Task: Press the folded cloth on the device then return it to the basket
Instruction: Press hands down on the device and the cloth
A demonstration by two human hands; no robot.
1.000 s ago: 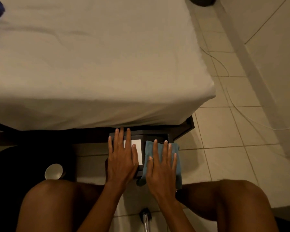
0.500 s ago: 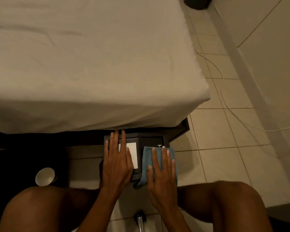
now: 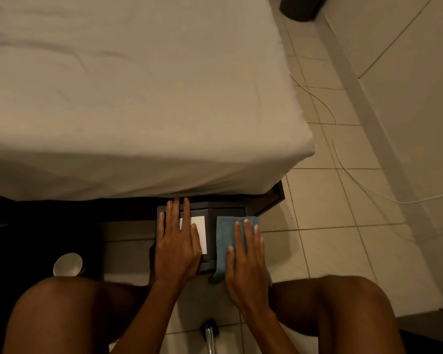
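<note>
A folded blue cloth (image 3: 225, 233) lies on the right half of a dark box-shaped device (image 3: 211, 238) that stands on the floor at the foot of the bed. My right hand (image 3: 246, 261) lies flat on the cloth, fingers spread, palm down. My left hand (image 3: 177, 241) lies flat on the left half of the device, partly covering a white rectangle (image 3: 200, 228) on its top. No basket is in view.
A bed with a pale sheet (image 3: 138, 98) fills the upper left, its edge just beyond the device. A small white cup (image 3: 67, 264) sits on the floor at the left. A white cable (image 3: 343, 159) runs over the tiles at the right. My knees flank the device.
Both hands stay flat in the same places on the device and the cloth. Only the camera view has shifted slightly.
</note>
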